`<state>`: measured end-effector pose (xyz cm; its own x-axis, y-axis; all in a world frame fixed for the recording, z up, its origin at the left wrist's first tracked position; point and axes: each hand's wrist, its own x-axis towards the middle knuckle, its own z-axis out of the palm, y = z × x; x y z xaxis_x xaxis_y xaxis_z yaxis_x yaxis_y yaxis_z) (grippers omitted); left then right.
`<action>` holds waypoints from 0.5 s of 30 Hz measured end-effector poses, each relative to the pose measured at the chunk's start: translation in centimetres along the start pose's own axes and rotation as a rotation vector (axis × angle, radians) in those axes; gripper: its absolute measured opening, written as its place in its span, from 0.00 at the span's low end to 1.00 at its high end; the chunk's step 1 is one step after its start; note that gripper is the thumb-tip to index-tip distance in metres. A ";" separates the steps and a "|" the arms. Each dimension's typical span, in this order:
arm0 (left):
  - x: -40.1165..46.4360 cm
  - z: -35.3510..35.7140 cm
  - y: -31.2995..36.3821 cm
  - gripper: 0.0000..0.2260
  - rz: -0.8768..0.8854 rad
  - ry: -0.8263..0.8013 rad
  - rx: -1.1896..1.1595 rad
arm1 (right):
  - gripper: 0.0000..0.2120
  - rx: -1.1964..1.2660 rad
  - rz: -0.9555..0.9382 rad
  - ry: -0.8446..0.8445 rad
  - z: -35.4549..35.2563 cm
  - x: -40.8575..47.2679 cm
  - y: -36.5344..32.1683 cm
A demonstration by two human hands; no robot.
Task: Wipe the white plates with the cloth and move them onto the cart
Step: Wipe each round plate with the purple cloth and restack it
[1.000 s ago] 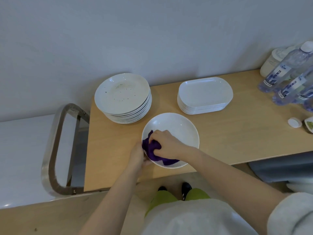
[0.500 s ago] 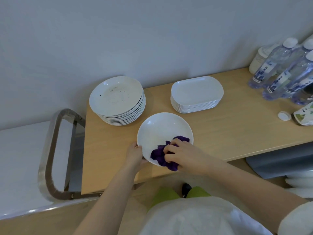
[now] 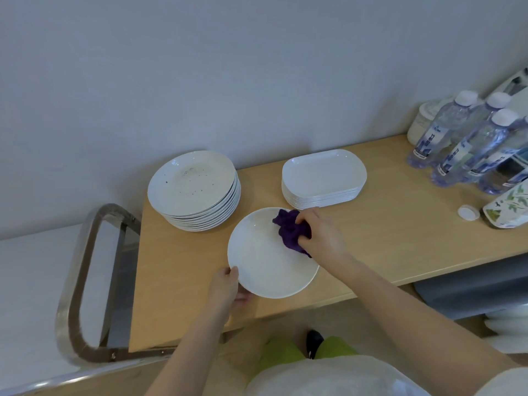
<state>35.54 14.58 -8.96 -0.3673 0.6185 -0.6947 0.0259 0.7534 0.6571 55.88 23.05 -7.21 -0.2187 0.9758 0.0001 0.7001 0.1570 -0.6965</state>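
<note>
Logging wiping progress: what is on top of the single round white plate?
A crumpled purple cloth pressed by the right hand on the plate; the surface under it is hidden.

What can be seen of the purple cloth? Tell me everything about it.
The purple cloth is a small, deep violet rag of soft fabric, bunched and creased rather than spread flat. It lies pressed on the upper right inside of the round white plate that sits on the wooden table. The right hand grips it from the right, fingers curled over it, hiding part of it. Its full shape cannot be told.
</note>
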 end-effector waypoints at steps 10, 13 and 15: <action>-0.5 1.6 -0.9 0.16 0.019 -0.043 -0.124 | 0.19 0.454 0.050 0.272 -6.9 1.2 -1.9; -0.5 1.8 -0.8 0.15 0.010 -0.001 -0.145 | 0.17 0.466 0.037 0.292 -8.9 1.0 -1.2; -0.5 1.9 -0.8 0.14 0.006 0.021 -0.151 | 0.15 0.459 0.040 0.286 -9.7 0.7 -0.4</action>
<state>37.46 14.08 -9.75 -0.3869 0.6167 -0.6855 -0.1116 0.7067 0.6987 62.02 25.11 0.05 0.0405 0.9922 0.1182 0.3213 0.0990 -0.9418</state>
